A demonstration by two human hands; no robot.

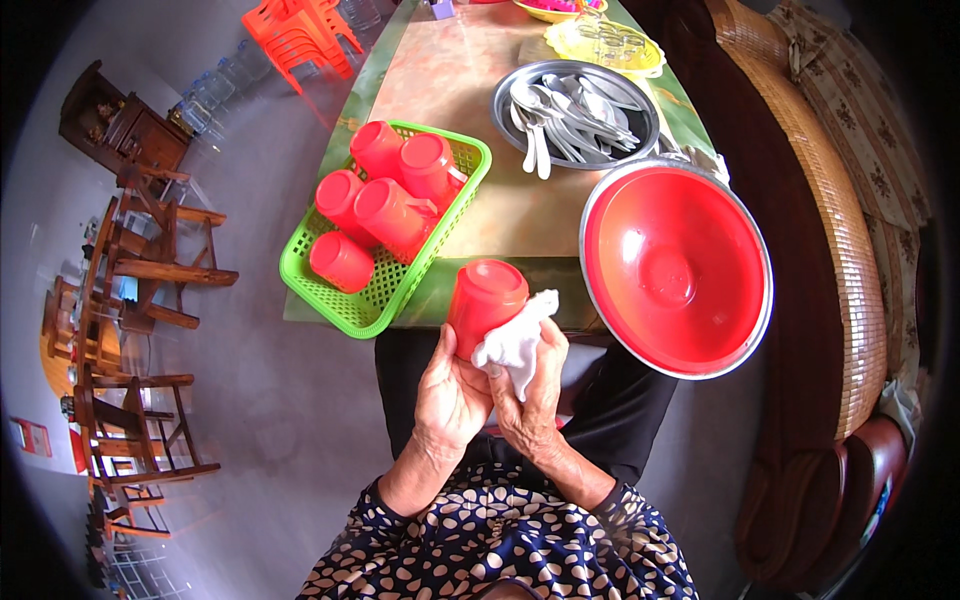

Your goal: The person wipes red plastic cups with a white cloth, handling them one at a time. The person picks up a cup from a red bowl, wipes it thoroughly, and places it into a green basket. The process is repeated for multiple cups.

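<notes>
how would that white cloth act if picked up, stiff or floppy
The white cloth is likely floppy, as it bunches against the red cup. Probably light too, being small. Its crumpled shape suggests it wouldn't roll.

- Centre: held cup point(490, 292), cloth point(515, 345) against it at 5 o'clock.
- 10 o'clock from it: basket point(447, 226) on table point(510, 215), five cups point(392, 212) inside.
- 1 o'clock: bowl point(501, 108) on table, cutlery point(580, 115) inside.
- Near 3 o'clock: basin point(690, 240).
</notes>
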